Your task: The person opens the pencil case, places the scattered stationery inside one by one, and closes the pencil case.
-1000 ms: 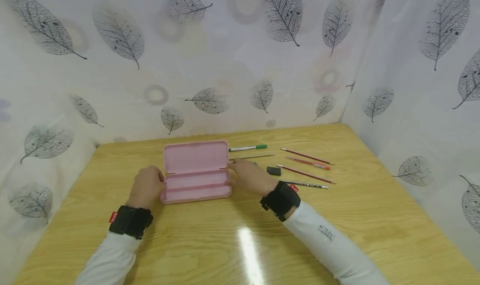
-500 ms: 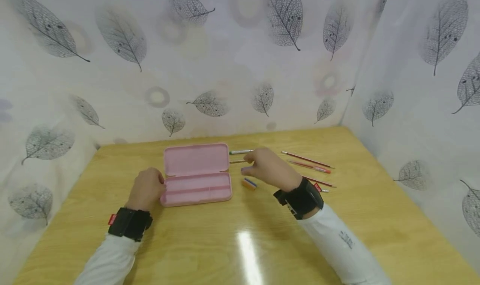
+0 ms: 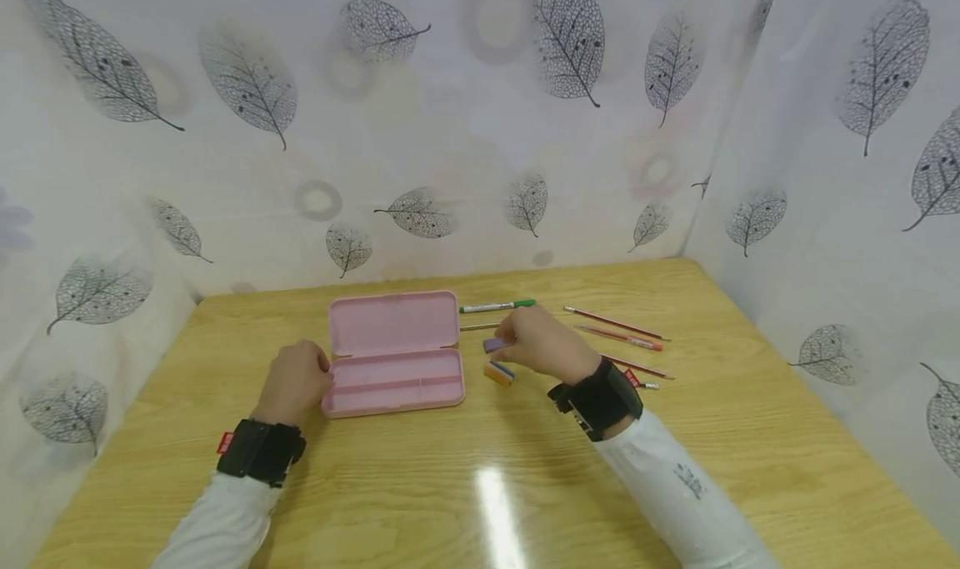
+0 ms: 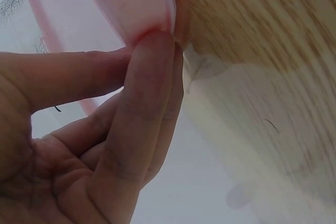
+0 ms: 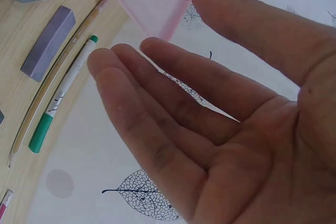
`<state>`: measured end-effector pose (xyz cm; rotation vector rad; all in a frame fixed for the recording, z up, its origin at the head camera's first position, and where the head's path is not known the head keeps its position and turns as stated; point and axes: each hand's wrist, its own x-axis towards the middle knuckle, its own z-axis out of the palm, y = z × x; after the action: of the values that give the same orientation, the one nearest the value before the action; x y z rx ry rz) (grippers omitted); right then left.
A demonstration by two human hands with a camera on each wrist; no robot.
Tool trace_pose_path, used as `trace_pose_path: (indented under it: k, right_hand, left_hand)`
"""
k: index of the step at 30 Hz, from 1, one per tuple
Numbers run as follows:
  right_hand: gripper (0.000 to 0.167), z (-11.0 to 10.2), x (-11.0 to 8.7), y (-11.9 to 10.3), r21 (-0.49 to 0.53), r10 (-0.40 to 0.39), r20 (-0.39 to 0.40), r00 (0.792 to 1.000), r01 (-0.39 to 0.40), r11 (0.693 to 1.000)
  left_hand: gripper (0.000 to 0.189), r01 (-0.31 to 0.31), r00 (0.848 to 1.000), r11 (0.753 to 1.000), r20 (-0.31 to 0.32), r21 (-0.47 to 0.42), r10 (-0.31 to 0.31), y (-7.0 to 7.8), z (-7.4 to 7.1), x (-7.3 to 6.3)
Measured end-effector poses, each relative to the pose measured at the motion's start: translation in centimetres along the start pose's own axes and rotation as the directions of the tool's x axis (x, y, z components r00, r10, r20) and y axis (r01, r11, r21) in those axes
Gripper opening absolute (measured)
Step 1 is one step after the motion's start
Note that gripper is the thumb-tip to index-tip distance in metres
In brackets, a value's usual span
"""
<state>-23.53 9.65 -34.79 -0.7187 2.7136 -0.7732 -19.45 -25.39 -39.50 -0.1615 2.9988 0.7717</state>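
Lying open on the yellowish wood-grain table [image 3: 390, 486], left of the pencils [image 3: 636, 341], the long, round-cornered, pale-pink plastic case [image 3: 386, 369] has its lid [image 3: 393, 323] turned far. The left hand [image 3: 291, 379] pinches its left end. The right wrist view shows what the head view partly covers: a rectangular purple block [image 5: 48, 43], the right hand's [image 3: 546, 342] extended fingers gripping nothing. One second ago, that hand was at the case's right end.

Pink rect. case [image 3: 396, 367] — wide open, inside up; purple rect. block [image 3: 493, 345] — lying nr its R side
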Motion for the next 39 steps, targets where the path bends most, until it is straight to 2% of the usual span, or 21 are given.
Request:
trace_pose_path:
  k: [7,12,22,30,34,39]
  right_hand:
    - [0.021,0.3,0.1,0.0,0.019,-0.019,-0.026,0.999,0.019,1.000]
    - [0.013,0.7,0.1,0.1,0.037,-0.026,-0.005,1.000,0.026,0.999]
    - [0.011,1.0,0.5,0.4,0.002,-0.010,-0.025,1.000,0.010,1.000]
    - [0.039,2.8,1.3,0.8,-0.024,0.085,-0.031,0.996,-0.085,0.996]
    - [0.053,3.8,1.6,1.0,-0.029,0.060,-0.051,0.997,-0.062,0.998]
    - [0.058,4.5,1.9,1.2,-0.063,0.027,-0.080,0.996,-0.032,0.997]
  left_hand:
    - [0.007,0.017,1.000,1.000,0.014,-0.002,-0.017,0.1,0.0,0.1]
    - [0.007,0.045,0.998,0.999,0.034,0.002,-0.045,-0.1,0.2,0.0]
    - [0.007,0.032,0.999,0.999,0.030,0.000,-0.032,-0.2,0.2,0.4]
    - [0.008,0.041,0.999,0.999,0.036,-0.004,-0.041,-0.2,0.1,0.5]
    - [0.008,0.046,0.998,0.999,0.038,-0.006,-0.046,-0.1,0.1,0.5]
    - [0.008,0.038,0.999,0.999,0.030,-0.006,-0.038,0.0,0.1,0.4]
